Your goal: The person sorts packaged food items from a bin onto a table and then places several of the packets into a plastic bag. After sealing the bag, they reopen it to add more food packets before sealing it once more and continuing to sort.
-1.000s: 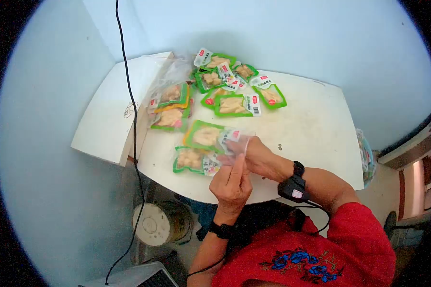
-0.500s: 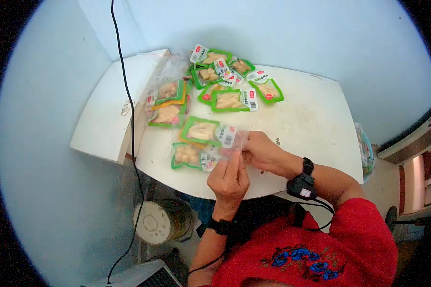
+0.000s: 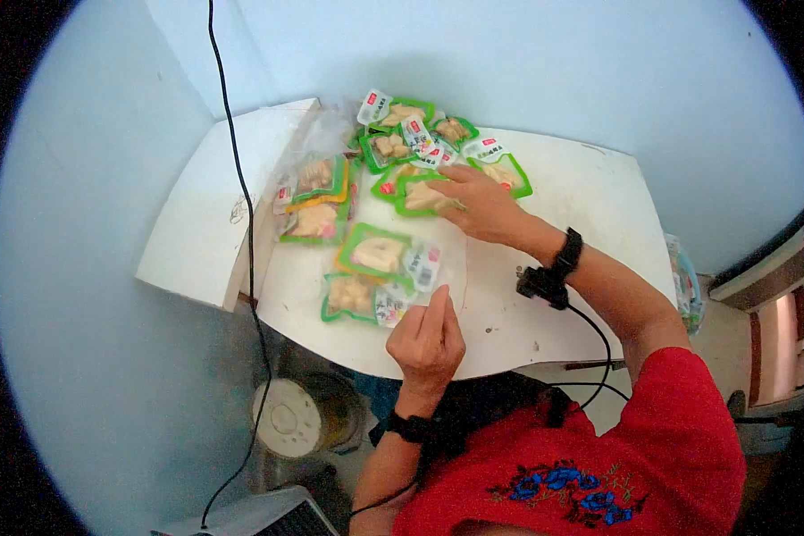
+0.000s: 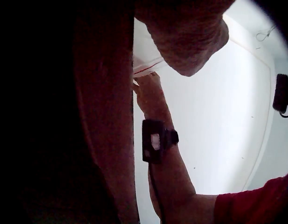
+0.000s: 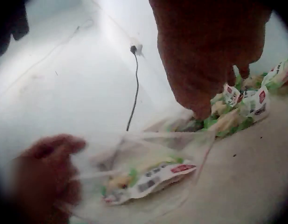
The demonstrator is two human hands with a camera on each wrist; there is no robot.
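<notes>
My left hand [image 3: 427,344] pinches the edge of a clear plastic bag [image 3: 453,255] near the table's front edge. Inside the bag lies a green-bordered food packet [image 3: 377,250] with pale pieces and a white printed end. A second green-bordered packet [image 3: 348,295] shows just below it, overlapped by the clear film. My right hand [image 3: 489,207] reaches across the table, fingers extended over a green packet [image 3: 411,195] at the front of the pile and partly hiding it. In the right wrist view, the bag [image 5: 204,158] stretches from the left hand [image 5: 50,177], its packets blurred.
More green-edged packets [image 3: 389,147] are heaped at the back of the white table [image 3: 581,232], with one packet [image 3: 506,174] at the heap's right. Filled clear bags [image 3: 317,219] lie at the left beside a white raised box [image 3: 205,205]. A black cable [image 3: 246,196] hangs at left.
My right hand has let go of the bag's edge and moved up and away to the packet pile. The left hand stays at the bag, nearly in place.
</notes>
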